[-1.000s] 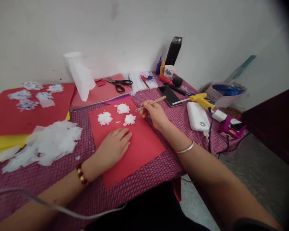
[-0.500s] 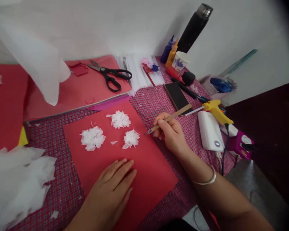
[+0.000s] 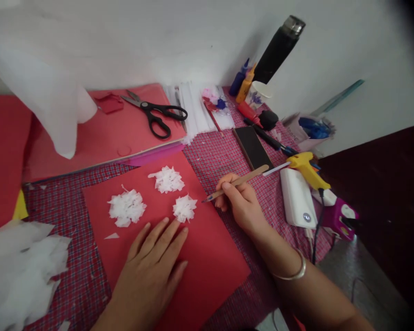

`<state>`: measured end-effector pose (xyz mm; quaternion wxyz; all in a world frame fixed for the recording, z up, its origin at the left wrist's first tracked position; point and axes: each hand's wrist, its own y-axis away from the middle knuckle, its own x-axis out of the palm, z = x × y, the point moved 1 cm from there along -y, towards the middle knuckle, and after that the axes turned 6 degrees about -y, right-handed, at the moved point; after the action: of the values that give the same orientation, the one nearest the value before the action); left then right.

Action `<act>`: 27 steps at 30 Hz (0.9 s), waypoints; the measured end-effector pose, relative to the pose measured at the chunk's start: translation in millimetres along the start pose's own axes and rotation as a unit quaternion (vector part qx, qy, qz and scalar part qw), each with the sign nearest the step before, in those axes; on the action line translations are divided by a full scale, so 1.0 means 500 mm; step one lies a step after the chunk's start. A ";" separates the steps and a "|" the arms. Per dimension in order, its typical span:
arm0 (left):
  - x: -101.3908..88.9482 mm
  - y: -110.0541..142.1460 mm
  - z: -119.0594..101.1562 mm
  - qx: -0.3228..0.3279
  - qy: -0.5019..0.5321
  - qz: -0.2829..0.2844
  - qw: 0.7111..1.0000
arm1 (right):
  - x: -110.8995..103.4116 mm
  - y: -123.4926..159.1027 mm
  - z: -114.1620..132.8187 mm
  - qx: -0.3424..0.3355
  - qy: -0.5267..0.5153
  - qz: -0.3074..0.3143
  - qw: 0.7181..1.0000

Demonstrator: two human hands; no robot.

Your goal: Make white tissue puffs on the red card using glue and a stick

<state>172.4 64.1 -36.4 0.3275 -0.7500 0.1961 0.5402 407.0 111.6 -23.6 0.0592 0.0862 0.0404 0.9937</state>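
Observation:
A red sheet of paper (image 3: 207, 271) lies on the checked cloth. On it are three white tissue-paper tufts: one at the left (image 3: 127, 208), one at the top (image 3: 169, 179) and one at the right (image 3: 185, 208). My left hand (image 3: 148, 271) rests flat on the sheet with its fingers spread, the fingertips just below the right tuft. Beside the sheet's right edge, my right hand (image 3: 239, 200) is closed around a thin wooden stick (image 3: 250, 175), its dark pointed tip over the paper. A small white paper scrap (image 3: 112, 236) lies near the sheet's left edge.
White tissue pieces (image 3: 27, 271) are heaped at the left. Black-handled scissors (image 3: 158, 117) lie on a red pad behind. To the right are a phone (image 3: 252, 147), a yellow glue gun (image 3: 305, 168) and a white power bank (image 3: 298, 200). A dark bottle (image 3: 276, 53) stands against the wall.
The small white scrap has moved from among the tufts to the sheet's left side. My left hand has shifted up towards the tufts, fingers more spread. My right hand still grips the stick.

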 end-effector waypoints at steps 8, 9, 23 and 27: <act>-0.035 0.024 0.010 0.018 0.160 -0.046 0.986 | 0.001 0.015 -0.003 0.020 -0.052 0.080 0.995; -0.039 0.030 0.012 0.013 0.189 -0.030 0.981 | 0.002 0.020 -0.001 0.019 -0.051 0.096 0.994; -0.035 0.013 0.014 0.123 0.060 0.033 0.990 | 0.043 0.018 -0.028 -0.062 0.032 0.186 0.980; -0.021 0.024 0.002 0.110 -0.032 0.045 0.992 | 0.048 0.010 -0.036 -0.056 0.066 0.148 0.985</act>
<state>160.4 55.9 -30.0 0.3894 -0.6824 0.2774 0.5529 379.6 108.5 -37.0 -0.0867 0.0221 -0.0250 0.9957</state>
